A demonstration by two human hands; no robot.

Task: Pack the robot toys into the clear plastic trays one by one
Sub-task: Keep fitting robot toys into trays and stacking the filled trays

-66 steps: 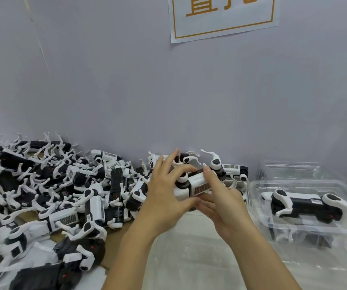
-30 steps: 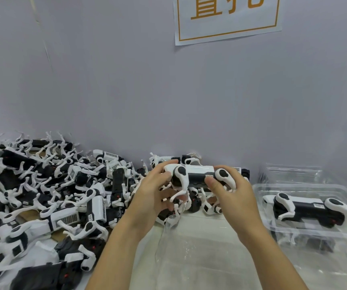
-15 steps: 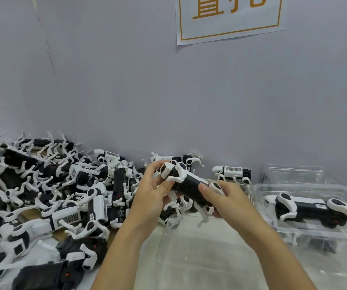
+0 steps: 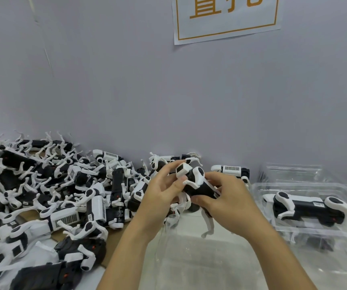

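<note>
Grey wall behind; clear tray [image 4: 306,186] holds one packed robot toy [image 4: 306,208]; both hands' fingers [image 4: 197,198] grip held toy [image 4: 197,183]

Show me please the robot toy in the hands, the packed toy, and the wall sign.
held robot toy [image 4: 199,185], head view, black body
packed toy [image 4: 306,208], head view, black body
wall sign [image 4: 227,17], head view, paper face

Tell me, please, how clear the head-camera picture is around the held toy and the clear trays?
Head view: wide-angle bending at the edges; even, soft light; the held robot toy and both hands slightly motion-soft; the empty clear tray nearly vanishes into pale glare.
</note>
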